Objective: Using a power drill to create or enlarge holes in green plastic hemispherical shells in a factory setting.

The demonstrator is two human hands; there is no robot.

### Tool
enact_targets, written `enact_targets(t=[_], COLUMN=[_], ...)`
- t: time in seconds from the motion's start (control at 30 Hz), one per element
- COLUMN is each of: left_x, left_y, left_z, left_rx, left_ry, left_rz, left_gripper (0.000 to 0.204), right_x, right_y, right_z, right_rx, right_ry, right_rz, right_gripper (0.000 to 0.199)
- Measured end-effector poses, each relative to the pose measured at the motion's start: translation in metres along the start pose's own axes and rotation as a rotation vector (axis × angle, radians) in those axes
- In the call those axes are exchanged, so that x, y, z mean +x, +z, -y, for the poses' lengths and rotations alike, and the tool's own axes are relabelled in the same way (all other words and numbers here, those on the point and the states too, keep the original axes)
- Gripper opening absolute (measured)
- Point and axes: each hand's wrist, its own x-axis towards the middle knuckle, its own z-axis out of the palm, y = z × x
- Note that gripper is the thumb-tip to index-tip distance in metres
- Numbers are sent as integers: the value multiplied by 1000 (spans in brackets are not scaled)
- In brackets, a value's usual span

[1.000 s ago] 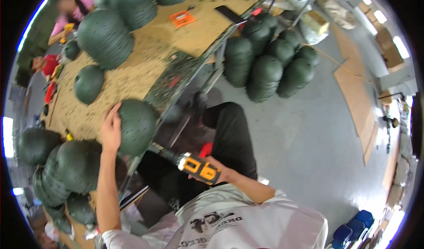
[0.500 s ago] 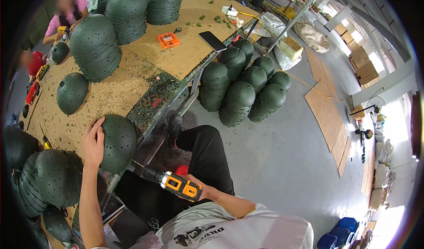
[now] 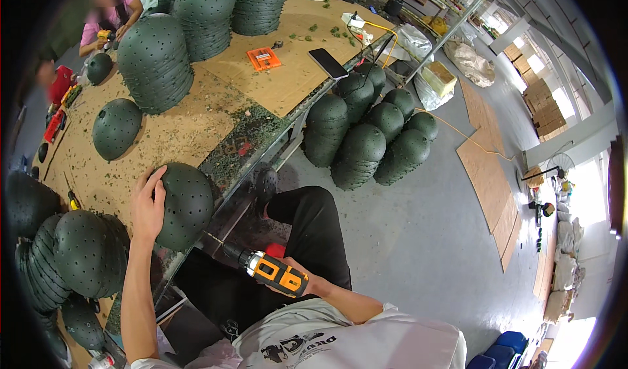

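A dark green plastic half-dome shell (image 3: 186,209), dotted with small holes, rests at the table's near edge. Its left side is gripped by my left hand (image 3: 149,205), thumb and fingers curved against the curved surface. In my right hand (image 3: 302,277) is an orange and black cordless drill (image 3: 280,272), its grip partly hidden by the body. The thin drill bit (image 3: 214,238) points up and left at the shell's lower right edge, apparently a small gap away. Another perforated shell (image 3: 117,129) lies farther back on the table.
Tall stacks of shells (image 3: 154,65) stand at the back, more (image 3: 88,254) at the near left. Several stacks (image 3: 358,153) sit on the floor right of the table. A phone (image 3: 328,63), an orange box (image 3: 263,59) and a screwdriver (image 3: 73,200) lie on the table. A co-worker (image 3: 111,16) sits across.
The whole scene has shifted a little to the right in view. My left hand still holds the shell, and the drill in my right hand stays close by its lower edge.
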Motion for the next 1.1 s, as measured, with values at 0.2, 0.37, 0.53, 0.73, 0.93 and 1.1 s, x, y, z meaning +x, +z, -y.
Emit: enact_targets(t=[0.2,0.37,0.53,0.73,0.93,1.1], left_x=[-1,-2,0,1,-3,0], left_y=[-3,-1,0,1,8,6], left_z=[4,4,2,2,28,21], left_rx=[-1,20,7,15,-36,18], left_ry=[5,29,22,53,90,122], left_rz=[4,-17,-19,-61,-80,-95], left_gripper=[33,32,31,30,27,29], right_x=[0,-4,-7,-3,-3,5], right_y=[12,11,5,7,11,11], right_z=[10,-6,-10,6,14,33], right_rx=[-14,99,15,-410,-235,-687], right_ry=[-3,47,91,-129,71,-105], right_rz=[-156,-82,-31,-122,-122,-66], right_gripper=[30,36,40,34,44,28])
